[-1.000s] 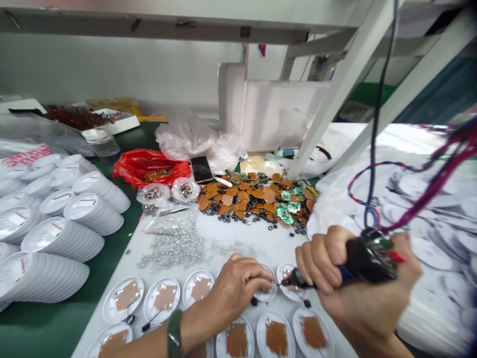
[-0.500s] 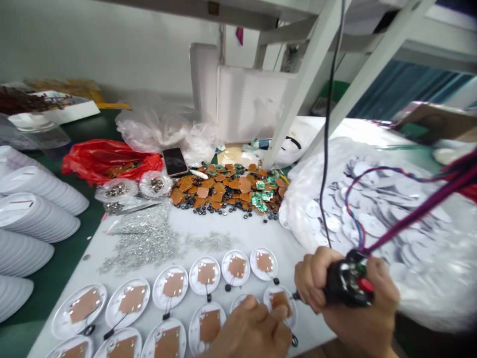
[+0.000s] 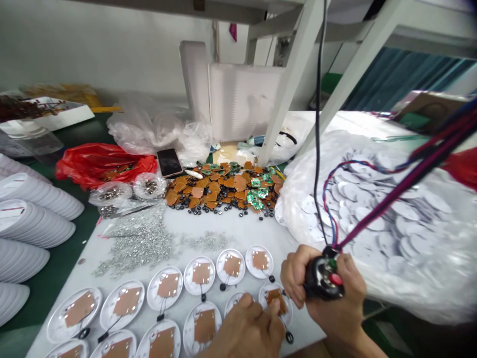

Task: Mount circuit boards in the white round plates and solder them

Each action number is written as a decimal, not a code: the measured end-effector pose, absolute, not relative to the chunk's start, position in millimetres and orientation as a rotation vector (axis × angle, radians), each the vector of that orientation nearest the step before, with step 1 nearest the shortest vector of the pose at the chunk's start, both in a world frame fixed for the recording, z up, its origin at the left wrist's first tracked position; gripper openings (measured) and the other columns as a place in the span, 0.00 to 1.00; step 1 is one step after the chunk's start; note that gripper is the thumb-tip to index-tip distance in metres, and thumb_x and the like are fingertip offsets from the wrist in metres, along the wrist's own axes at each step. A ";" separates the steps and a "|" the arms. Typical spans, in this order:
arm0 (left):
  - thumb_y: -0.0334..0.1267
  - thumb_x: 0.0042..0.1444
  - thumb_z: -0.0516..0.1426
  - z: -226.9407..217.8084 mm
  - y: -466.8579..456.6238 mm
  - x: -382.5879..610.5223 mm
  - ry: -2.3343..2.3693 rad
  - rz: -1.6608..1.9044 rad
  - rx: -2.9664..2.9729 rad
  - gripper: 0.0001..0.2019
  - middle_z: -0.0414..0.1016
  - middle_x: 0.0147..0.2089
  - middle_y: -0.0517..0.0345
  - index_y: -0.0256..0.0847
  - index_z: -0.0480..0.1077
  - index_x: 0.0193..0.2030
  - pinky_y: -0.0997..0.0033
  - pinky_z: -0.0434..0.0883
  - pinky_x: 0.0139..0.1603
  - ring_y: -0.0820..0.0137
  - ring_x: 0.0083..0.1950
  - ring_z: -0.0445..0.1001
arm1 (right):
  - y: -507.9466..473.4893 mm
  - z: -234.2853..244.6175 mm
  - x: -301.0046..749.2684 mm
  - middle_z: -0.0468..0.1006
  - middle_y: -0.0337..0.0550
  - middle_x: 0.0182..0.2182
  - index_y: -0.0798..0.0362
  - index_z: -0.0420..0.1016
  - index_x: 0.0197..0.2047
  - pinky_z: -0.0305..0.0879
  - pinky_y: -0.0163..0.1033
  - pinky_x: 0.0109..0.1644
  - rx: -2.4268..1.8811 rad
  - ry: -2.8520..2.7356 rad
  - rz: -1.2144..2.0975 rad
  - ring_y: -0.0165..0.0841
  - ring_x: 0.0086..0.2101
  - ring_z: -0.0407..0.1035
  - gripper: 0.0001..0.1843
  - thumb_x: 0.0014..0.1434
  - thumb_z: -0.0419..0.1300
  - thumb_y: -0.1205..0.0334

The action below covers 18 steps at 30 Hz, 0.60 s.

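Observation:
My right hand (image 3: pixel 328 293) is wrapped around a black electric screwdriver (image 3: pixel 323 278) with a red and a green button. Cords run up from its top end, and its bit is hidden behind my fingers. My left hand (image 3: pixel 249 328) is curled over the front row, its fingertips pressed on a brown circuit board (image 3: pixel 275 296) in a white round cover (image 3: pixel 288 308). A small black part on a wire (image 3: pixel 289 337) hangs out beside that cover. Another white cover (image 3: pixel 231 301) is partly hidden under my left hand. More covers with boards, such as this cover (image 3: pixel 260 261), stand in two rows.
Brown boards (image 3: pixel 223 186) are heaped at the back, with loose screws (image 3: pixel 137 243) in front of them. A clear bag of white discs (image 3: pixel 372 209) lies right, under the cords. Stacked white covers (image 3: pixel 37 219) stand left. A phone (image 3: pixel 169 162) lies near a red bag (image 3: pixel 104 164).
The view has shifted slightly. My right hand with the electric screwdriver has come closer to the board under my left fingertips. My left hand stays at the same cover.

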State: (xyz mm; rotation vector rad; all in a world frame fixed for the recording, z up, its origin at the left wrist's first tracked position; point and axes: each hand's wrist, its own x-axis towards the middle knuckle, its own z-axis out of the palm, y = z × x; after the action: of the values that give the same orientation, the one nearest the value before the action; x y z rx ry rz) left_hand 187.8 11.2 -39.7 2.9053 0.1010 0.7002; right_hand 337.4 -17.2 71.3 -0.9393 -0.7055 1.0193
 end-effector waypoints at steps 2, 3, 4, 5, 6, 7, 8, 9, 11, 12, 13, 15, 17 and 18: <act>0.29 0.65 0.50 -31.9 14.1 187.6 0.152 0.725 2.871 0.08 0.81 0.32 0.55 0.34 0.69 0.45 0.63 0.61 0.29 0.69 0.25 0.73 | -17.6 66.0 336.6 0.65 0.38 0.11 0.52 0.77 0.22 0.55 0.34 0.19 -0.943 -0.692 1.030 0.29 0.14 0.58 0.34 0.61 0.54 0.32; 0.29 0.64 0.50 -27.9 15.6 187.2 0.164 0.709 2.859 0.09 0.80 0.30 0.57 0.33 0.69 0.47 0.63 0.61 0.28 0.69 0.24 0.73 | -17.7 62.7 335.9 0.65 0.38 0.11 0.52 0.77 0.22 0.54 0.34 0.18 -0.945 -0.689 1.042 0.29 0.14 0.57 0.33 0.62 0.53 0.32; 0.29 0.64 0.51 -24.6 17.1 186.6 0.165 0.686 2.846 0.09 0.80 0.29 0.58 0.33 0.69 0.48 0.63 0.61 0.28 0.69 0.24 0.72 | -17.6 59.7 335.0 0.65 0.38 0.12 0.52 0.77 0.23 0.54 0.34 0.18 -0.946 -0.690 1.058 0.28 0.14 0.57 0.33 0.63 0.52 0.33; 0.29 0.64 0.51 -22.3 18.3 185.9 0.161 0.661 2.835 0.09 0.79 0.28 0.59 0.33 0.69 0.49 0.63 0.61 0.28 0.69 0.24 0.72 | -17.4 57.5 333.9 0.65 0.37 0.12 0.52 0.77 0.23 0.53 0.34 0.17 -0.945 -0.696 1.077 0.28 0.13 0.57 0.34 0.64 0.52 0.33; 0.29 0.64 0.51 -21.5 19.2 185.2 0.159 0.640 2.829 0.09 0.79 0.28 0.58 0.33 0.69 0.48 0.63 0.61 0.28 0.69 0.24 0.72 | -17.2 56.7 332.7 0.66 0.38 0.13 0.53 0.77 0.24 0.53 0.34 0.17 -0.942 -0.707 1.099 0.28 0.13 0.56 0.34 0.64 0.51 0.33; 0.30 0.65 0.51 -22.0 19.7 184.7 0.160 0.619 2.828 0.09 0.79 0.28 0.58 0.34 0.69 0.48 0.64 0.62 0.28 0.69 0.25 0.73 | -17.3 57.5 331.8 0.66 0.38 0.13 0.53 0.77 0.24 0.52 0.34 0.16 -0.937 -0.720 1.115 0.28 0.13 0.56 0.34 0.64 0.51 0.33; 0.30 0.65 0.51 -23.6 20.0 184.4 0.163 0.601 2.824 0.09 0.79 0.27 0.57 0.34 0.69 0.49 0.64 0.63 0.28 0.69 0.25 0.73 | -17.9 60.1 331.2 0.66 0.38 0.13 0.53 0.77 0.24 0.52 0.34 0.16 -0.930 -0.733 1.116 0.28 0.13 0.56 0.34 0.64 0.51 0.33; 0.31 0.65 0.51 -25.7 20.2 184.3 0.175 0.571 2.811 0.10 0.79 0.27 0.57 0.34 0.69 0.50 0.64 0.63 0.29 0.68 0.26 0.74 | -19.1 64.3 331.5 0.66 0.38 0.13 0.53 0.77 0.24 0.54 0.34 0.17 -0.926 -0.742 1.102 0.29 0.14 0.57 0.34 0.64 0.51 0.32; 0.33 0.65 0.53 -28.4 20.7 184.7 0.221 0.494 2.727 0.11 0.80 0.28 0.59 0.36 0.69 0.52 0.65 0.65 0.30 0.68 0.26 0.74 | -23.9 75.3 335.3 0.66 0.39 0.14 0.52 0.78 0.25 0.58 0.36 0.21 -0.908 -0.766 1.055 0.31 0.17 0.60 0.35 0.62 0.52 0.30; 0.34 0.65 0.54 -27.8 21.4 185.0 0.258 0.453 2.648 0.09 0.81 0.29 0.61 0.39 0.69 0.50 0.65 0.66 0.32 0.69 0.27 0.75 | -27.0 80.7 338.9 0.67 0.40 0.15 0.52 0.78 0.26 0.61 0.38 0.23 -0.897 -0.776 1.039 0.32 0.19 0.61 0.36 0.60 0.52 0.27; 0.35 0.64 0.56 -25.5 22.5 185.2 0.304 0.428 2.546 0.05 0.82 0.30 0.62 0.42 0.70 0.46 0.65 0.67 0.34 0.70 0.28 0.76 | -30.3 85.0 343.4 0.68 0.41 0.16 0.51 0.79 0.27 0.63 0.40 0.25 -0.874 -0.790 1.035 0.34 0.20 0.63 0.36 0.59 0.52 0.26; 0.35 0.62 0.61 -16.2 25.8 185.2 0.411 0.432 2.305 0.03 0.84 0.34 0.65 0.45 0.70 0.38 0.64 0.68 0.40 0.70 0.32 0.78 | -35.9 89.4 352.5 0.69 0.41 0.16 0.49 0.81 0.29 0.64 0.41 0.25 -0.785 -0.855 1.087 0.35 0.19 0.65 0.33 0.60 0.54 0.28; 0.32 0.60 0.63 -4.1 30.0 184.5 0.503 0.460 2.091 0.06 0.85 0.39 0.67 0.45 0.69 0.34 0.63 0.68 0.45 0.68 0.38 0.81 | -39.5 89.3 357.6 0.68 0.38 0.13 0.45 0.81 0.32 0.61 0.39 0.22 -0.673 -0.940 1.175 0.34 0.15 0.64 0.22 0.63 0.59 0.37; 0.31 0.59 0.63 1.5 31.9 184.1 0.537 0.466 2.012 0.06 0.85 0.40 0.67 0.45 0.70 0.34 0.62 0.67 0.45 0.67 0.40 0.81 | -40.7 88.7 357.5 0.66 0.36 0.12 0.43 0.81 0.33 0.59 0.38 0.20 -0.645 -0.949 1.193 0.33 0.13 0.62 0.18 0.63 0.60 0.40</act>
State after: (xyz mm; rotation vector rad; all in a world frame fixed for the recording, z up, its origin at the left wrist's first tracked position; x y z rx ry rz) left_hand 184.1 31.9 1.5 2.0116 0.5369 0.4662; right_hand 357.5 -40.7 88.7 -0.6445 -0.9493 1.1931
